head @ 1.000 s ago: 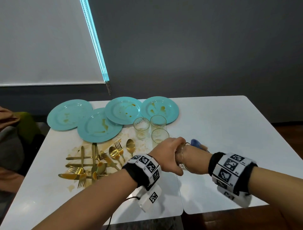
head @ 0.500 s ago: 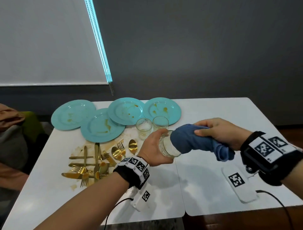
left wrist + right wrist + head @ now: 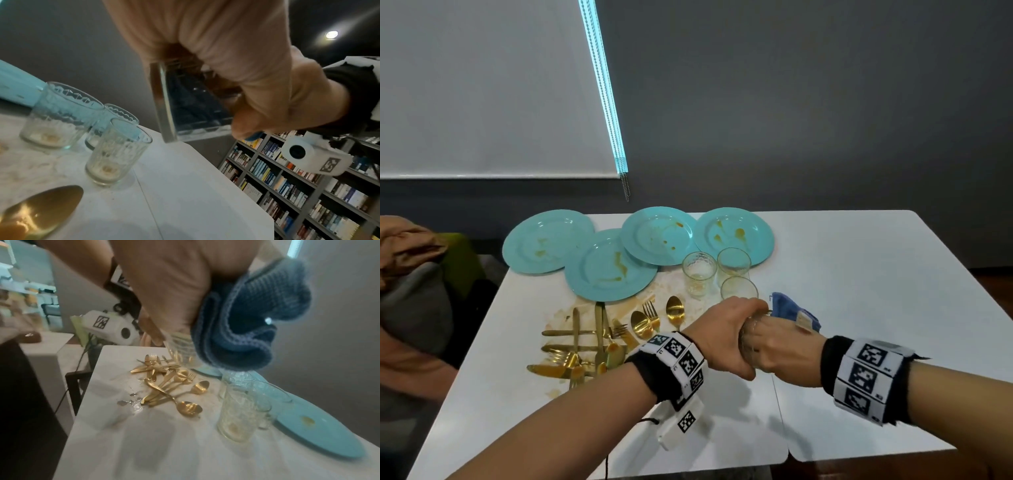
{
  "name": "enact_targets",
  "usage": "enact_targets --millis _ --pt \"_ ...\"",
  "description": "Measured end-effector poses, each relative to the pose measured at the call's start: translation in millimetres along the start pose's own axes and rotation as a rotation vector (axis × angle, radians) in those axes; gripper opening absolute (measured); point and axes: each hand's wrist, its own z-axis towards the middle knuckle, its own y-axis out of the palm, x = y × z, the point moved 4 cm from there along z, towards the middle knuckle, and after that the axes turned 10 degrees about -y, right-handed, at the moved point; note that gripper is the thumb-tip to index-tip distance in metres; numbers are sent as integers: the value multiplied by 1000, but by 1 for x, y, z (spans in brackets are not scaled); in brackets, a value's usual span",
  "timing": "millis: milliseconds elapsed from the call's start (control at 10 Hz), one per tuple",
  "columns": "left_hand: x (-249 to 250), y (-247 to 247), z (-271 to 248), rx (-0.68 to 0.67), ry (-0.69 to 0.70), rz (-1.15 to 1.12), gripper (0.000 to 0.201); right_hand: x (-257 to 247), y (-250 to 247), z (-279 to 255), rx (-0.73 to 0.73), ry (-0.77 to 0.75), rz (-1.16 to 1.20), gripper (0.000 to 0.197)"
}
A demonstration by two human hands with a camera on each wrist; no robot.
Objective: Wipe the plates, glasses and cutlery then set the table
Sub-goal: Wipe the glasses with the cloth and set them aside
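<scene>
My left hand (image 3: 726,337) grips a clear ribbed glass (image 3: 749,337) lying sideways above the table's middle. My right hand (image 3: 780,346) holds a blue cloth (image 3: 792,310) with its fingers pushed into the glass mouth; the cloth's loose end sticks out behind. In the left wrist view the glass (image 3: 185,105) shows dark cloth inside. The right wrist view shows the bunched cloth (image 3: 246,321) over the glass (image 3: 180,350). Several stained teal plates (image 3: 606,270) sit at the back, three used glasses (image 3: 698,272) in front of them, and gold cutlery (image 3: 599,342) lies heaped at left.
The white table (image 3: 859,291) has brown smears around the cutlery and glasses. A seam runs down its middle. A person's arm and a chair (image 3: 421,274) stand at the left edge. Bookshelves (image 3: 298,186) lie beyond the table's right side.
Half a second ago my right hand held the cloth outside the glass, raised to the right. Now it is pushed back into the glass, and both hands sit lower and closer.
</scene>
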Motion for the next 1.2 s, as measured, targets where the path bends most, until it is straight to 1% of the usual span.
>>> enact_targets --millis 100,200,300,400,500,600,700,800,900,1000,1100,1200 --pt "-4 -13 2 7 57 61 84 7 -7 -18 475 68 864 13" --pt "-14 -19 -1 85 110 119 88 3 -1 29 226 431 725 26" --pt "-25 -18 -10 218 134 116 85 11 2 39 152 876 850 20" --pt "-44 -25 -15 315 80 -61 81 14 -17 40 513 1093 1491 15" --pt "-66 -42 -17 333 -85 -202 89 15 -53 27 498 1165 1406 15" --pt "-84 -50 -20 362 -156 -281 95 25 -96 8 491 1069 889 22" --pt "-85 -47 -19 303 -169 -289 93 15 -113 14 495 787 252 28" --pt "-69 -43 -14 187 -185 -391 83 -5 -79 37 201 345 -49 27" --pt "-40 -49 -13 152 -49 -260 80 -3 -41 42 -1 271 -10 20" --pt "-17 -45 -11 118 130 -25 84 4 -22 40 -205 419 144 23" --pt "-12 -35 -6 155 190 140 84 11 -11 38 -117 651 355 23" --pt "-18 -32 -5 241 239 151 68 14 -7 40 502 1055 1348 25"
